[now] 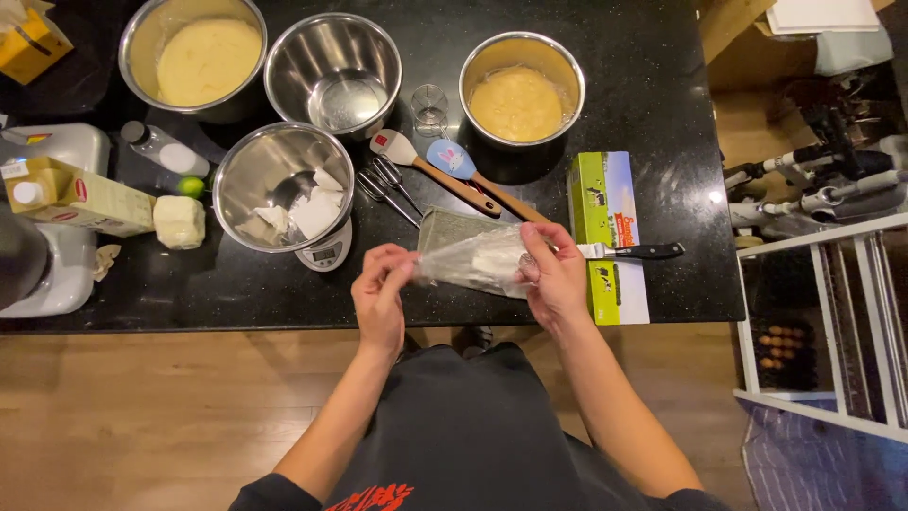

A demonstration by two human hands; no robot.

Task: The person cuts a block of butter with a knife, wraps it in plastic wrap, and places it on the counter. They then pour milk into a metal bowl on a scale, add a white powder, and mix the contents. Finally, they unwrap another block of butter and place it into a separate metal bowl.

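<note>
One head cam only, no 2nd view. Looks steeply down from above onto black tabletop (653, 104), close range; wood floor (142, 416) along btm edge.

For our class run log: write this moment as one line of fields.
left hand: pinches wrapper end | right hand: holds clear wrapper | below: black counter | near: knife, bowl on scale
</note>
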